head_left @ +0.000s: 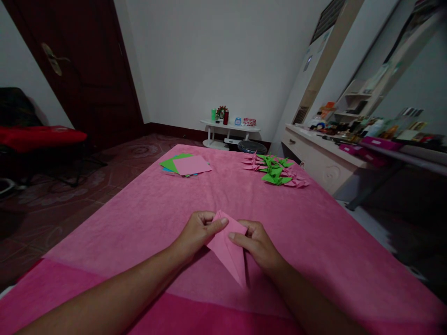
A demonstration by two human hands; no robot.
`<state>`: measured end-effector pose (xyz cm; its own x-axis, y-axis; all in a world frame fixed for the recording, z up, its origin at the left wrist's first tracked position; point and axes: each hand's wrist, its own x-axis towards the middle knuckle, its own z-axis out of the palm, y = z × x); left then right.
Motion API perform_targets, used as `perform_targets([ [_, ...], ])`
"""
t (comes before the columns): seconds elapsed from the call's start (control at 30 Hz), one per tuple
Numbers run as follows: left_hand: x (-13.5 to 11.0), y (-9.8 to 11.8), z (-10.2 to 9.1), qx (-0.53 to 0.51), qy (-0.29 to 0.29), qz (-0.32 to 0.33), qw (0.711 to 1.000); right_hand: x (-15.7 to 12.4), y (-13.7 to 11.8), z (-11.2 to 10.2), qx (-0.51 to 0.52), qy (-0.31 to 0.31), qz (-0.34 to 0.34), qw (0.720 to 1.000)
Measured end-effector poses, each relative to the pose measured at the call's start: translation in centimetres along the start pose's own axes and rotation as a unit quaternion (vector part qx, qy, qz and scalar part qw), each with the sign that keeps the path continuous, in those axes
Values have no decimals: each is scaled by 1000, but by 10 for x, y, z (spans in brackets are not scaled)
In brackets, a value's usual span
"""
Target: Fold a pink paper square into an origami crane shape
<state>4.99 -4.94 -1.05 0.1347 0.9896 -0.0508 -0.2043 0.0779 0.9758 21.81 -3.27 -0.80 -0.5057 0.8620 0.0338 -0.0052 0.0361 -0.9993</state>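
A folded sheet of pink origami paper (230, 253) is held between both hands just above the pink cloth, its long point aimed down toward me. My left hand (202, 230) pinches its upper left side, thumb on top and fingers curled behind. On the right side my right hand (256, 242) grips it the same way, the thumb lying across the face near the middle. The fingers under the paper are partly hidden. Farther off on the right lie several folded paper cranes, green ones (275, 174) and pink ones (254, 161).
A loose pile of square paper sheets (192, 165), pink on top of green and blue, lies at the far left of the pink-covered table (139, 223). Beyond stands a small white side table (230, 126). A cluttered dresser (321, 144) is at right, a red chair (42, 137) at left.
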Motion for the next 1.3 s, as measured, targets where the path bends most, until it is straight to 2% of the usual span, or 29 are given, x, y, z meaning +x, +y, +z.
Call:
perform_targets([
  [0.17, -2, 0, 1, 96, -44, 30, 994, 2, 2, 0, -59, -9, -28, 998],
  [0.27, -1, 0, 0, 141, -80, 48, 986, 3, 0, 0, -57, -18, -28, 998],
  [0.37, 2, -2, -3, 154, -95, 45, 983, 2, -2, 1, -55, -36, -17, 998],
  [0.5, 2, -6, -7, 157, -118, 57, 979, -1, -3, 4, -116, -60, -27, 991],
  [0.6, 2, -3, -7, 156, -104, 57, 981, -1, -4, 4, -114, -67, -6, 991],
  [0.7, 2, 7, -5, 75, -67, 41, 994, 2, -3, 2, -70, 30, 20, 997],
  [0.8, 3, 14, -5, -7, -75, -1, 997, 4, -3, 2, -7, 141, -12, 990],
  [0.9, 6, 11, -9, -5, -65, -34, 997, 5, -1, 3, 8, 172, -51, 984],
  [1.0, 9, 5, -13, 40, -42, -21, 998, 4, 0, 3, -42, 164, -57, 984],
  [1.13, 11, 4, -17, 138, -47, 13, 989, 1, -8, -1, -94, 143, -56, 984],
  [1.3, 13, 1, -20, 193, -34, 24, 980, -2, -21, -5, -51, 72, -36, 995],
])
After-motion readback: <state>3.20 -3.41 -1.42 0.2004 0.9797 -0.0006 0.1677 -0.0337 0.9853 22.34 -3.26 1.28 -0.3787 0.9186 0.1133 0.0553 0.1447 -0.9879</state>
